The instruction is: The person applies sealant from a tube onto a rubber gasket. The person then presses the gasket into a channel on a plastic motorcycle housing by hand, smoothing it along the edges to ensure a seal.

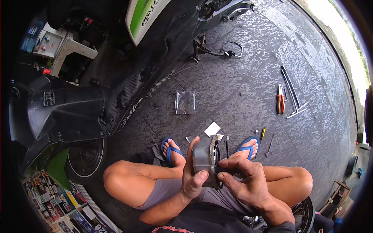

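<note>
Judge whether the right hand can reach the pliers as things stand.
Probably not: the right hand is busy at the grey case, and the pliers lie on the floor beyond the right foot.

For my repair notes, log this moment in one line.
Left hand: holding grey casing | Right hand: fingers at its right side | Floor: pliers, plastic bag | Nearby: motorbike

Wht/grn panel (144, 21): bold blk caps, w/ a smaller line of text under.
Blk side trim (131, 112): slanted wht script running along it.
Dk body cover (68, 112): pale sticker (49, 98), print v. small, can't read.
Pkgs, lower L (58, 204): lots of printing, mostly too sm. to read; one w/ big pale digits.
Dk shirt (206, 217): red letters, pale outline, partly cut off at btm edge.
</note>
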`<state>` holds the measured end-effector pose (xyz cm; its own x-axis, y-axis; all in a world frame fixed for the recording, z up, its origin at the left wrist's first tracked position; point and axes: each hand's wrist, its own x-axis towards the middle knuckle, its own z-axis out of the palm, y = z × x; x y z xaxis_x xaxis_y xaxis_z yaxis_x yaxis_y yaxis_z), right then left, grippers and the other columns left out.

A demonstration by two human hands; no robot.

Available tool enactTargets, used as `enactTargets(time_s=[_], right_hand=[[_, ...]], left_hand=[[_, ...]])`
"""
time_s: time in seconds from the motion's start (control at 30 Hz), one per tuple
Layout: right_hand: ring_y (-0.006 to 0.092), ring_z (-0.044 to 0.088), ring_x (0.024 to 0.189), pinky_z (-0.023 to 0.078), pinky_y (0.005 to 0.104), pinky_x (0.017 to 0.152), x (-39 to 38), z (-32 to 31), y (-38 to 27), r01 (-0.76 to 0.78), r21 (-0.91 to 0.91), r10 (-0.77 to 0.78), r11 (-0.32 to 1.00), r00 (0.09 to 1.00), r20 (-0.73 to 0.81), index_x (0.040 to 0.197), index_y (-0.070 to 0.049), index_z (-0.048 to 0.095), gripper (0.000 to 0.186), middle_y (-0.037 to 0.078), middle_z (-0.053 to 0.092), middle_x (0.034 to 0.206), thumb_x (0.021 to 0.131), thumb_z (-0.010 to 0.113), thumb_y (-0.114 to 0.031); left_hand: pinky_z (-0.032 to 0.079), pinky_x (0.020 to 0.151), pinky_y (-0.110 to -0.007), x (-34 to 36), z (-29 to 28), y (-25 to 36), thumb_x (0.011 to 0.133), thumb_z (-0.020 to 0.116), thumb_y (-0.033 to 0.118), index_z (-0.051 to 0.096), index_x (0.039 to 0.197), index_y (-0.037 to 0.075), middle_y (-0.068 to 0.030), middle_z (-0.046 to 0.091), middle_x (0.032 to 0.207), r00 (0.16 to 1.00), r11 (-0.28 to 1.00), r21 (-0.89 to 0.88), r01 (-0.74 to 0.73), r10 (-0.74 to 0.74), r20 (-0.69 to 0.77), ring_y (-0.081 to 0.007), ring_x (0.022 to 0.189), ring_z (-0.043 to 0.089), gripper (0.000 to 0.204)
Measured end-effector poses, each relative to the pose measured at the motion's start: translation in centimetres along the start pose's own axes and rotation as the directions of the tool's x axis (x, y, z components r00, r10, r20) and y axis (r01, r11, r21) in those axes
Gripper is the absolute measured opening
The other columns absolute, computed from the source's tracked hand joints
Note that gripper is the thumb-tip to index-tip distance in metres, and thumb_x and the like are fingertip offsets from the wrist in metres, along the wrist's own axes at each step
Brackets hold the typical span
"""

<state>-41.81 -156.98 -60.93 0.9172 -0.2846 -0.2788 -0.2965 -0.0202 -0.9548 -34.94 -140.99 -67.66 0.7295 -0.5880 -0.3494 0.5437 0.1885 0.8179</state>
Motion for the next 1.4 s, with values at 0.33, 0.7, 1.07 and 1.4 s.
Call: enactTargets(time_s=[0.33,0.7,1.07,1.4], right_hand=[[0.0223,0.072,0.081,0.055,0.0315,0.071,0.6,-0.4,-0.1,-0.081,-0.035,0.081,0.996,0.997,0.001,0.11,0.0,0.069,0.03,0.017,0.073,0.09,0.084,0.078,-0.01],[0.0257,0.072,0.092,0.055,0.0335,0.08,1.1,-0.5,-0.6,-0.137,-0.025,0.138,0.99,0.989,0.055,0.118,0.005,0.065,0.036,0.021,0.072,0.1,0.086,0.074,-0.008],[0.0225,0.071,0.095,0.055,0.0318,0.081,1.1,-0.4,-1.3,-0.147,0.006,0.145,0.989,0.982,0.121,0.118,0.004,0.065,0.035,0.017,0.072,0.103,0.085,0.074,-0.005],[0.0241,0.058,0.09,0.046,0.0401,0.08,-1.2,1.1,-0.9,0.491,-0.451,-0.423,0.745,0.871,0.25,0.111,-0.005,0.069,0.044,0.007,0.065,0.108,0.069,0.081,-0.007]], left_hand=[[0.034,0.112,-0.037,0.6,-0.6,-1.1,0.073,0.075,0.068,0.012,0.155,0.003,-0.0107,0.04,0.144,0.999,0.999,0.001,0.041,-0.041,0.029,-0.022,0.132,0.042,0.122],[0.04,0.108,-0.038,0.9,-0.4,-0.5,0.072,0.078,0.065,0.022,0.153,0.008,-0.0084,0.043,0.142,0.976,0.974,-0.09,0.21,-0.204,0.07,-0.0214,0.131,0.046,0.114],[0.048,0.101,-0.036,0.5,-1.3,-1.5,0.077,0.077,0.06,0.034,0.146,0.004,-0.0095,0.056,0.13,0.929,0.902,-0.273,0.336,-0.269,0.255,-0.02,0.119,0.057,0.099],[0.034,0.116,-0.047,0.9,-0.2,0.4,0.084,0.057,0.071,0.026,0.154,0.012,-0.0162,0.03,0.154,0.942,0.359,-0.881,0.308,0.014,0.335,-0.0281,0.141,0.036,0.097]])
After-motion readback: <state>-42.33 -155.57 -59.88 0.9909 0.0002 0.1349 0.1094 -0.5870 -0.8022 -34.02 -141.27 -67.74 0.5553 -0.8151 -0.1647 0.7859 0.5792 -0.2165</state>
